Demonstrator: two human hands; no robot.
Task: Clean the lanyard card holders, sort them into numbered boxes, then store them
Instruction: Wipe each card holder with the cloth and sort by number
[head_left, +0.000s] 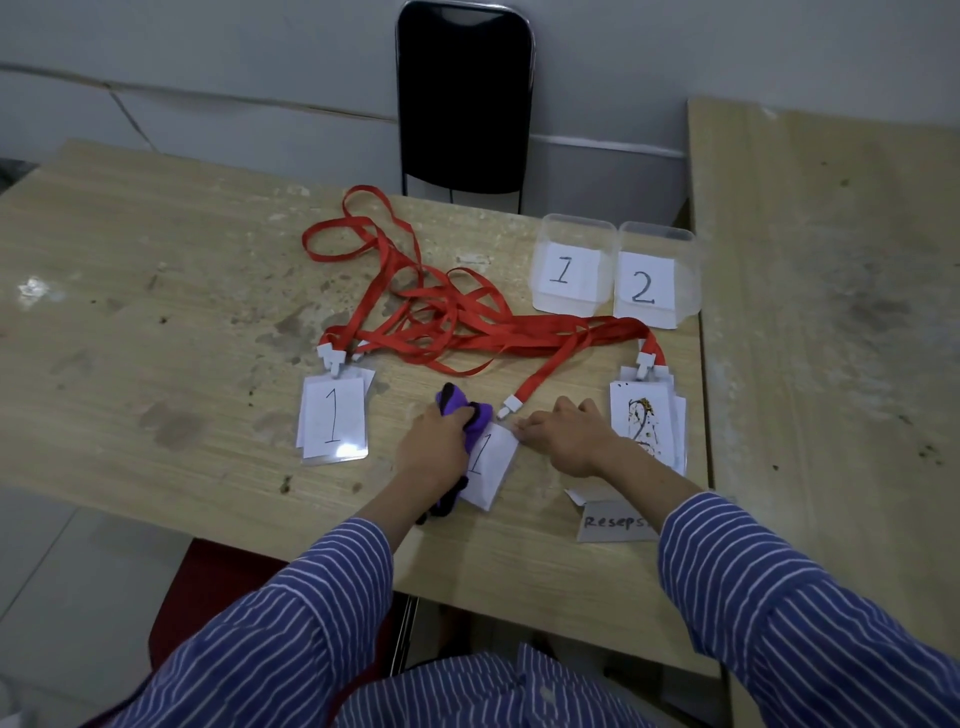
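A card holder marked "1" (491, 467) lies on the table between my hands. My left hand (434, 449) grips a purple cloth (475, 415) bunched against the holder's upper left corner. My right hand (563, 436) pinches the holder's top right corner with its fingertips. Another holder marked "1" (332, 418) lies to the left. A stack of stained holders (649, 421) lies to the right, partly behind my right hand. Tangled red lanyards (441, 317) join them. Clear boxes labelled "1" (569, 270) and "2" (652, 275) stand at the back right.
A paper slip with handwriting (615, 522) lies near the table's front edge by my right forearm. A black chair (465, 98) stands behind the wooden table (156, 312). A second table (831, 312) adjoins on the right.
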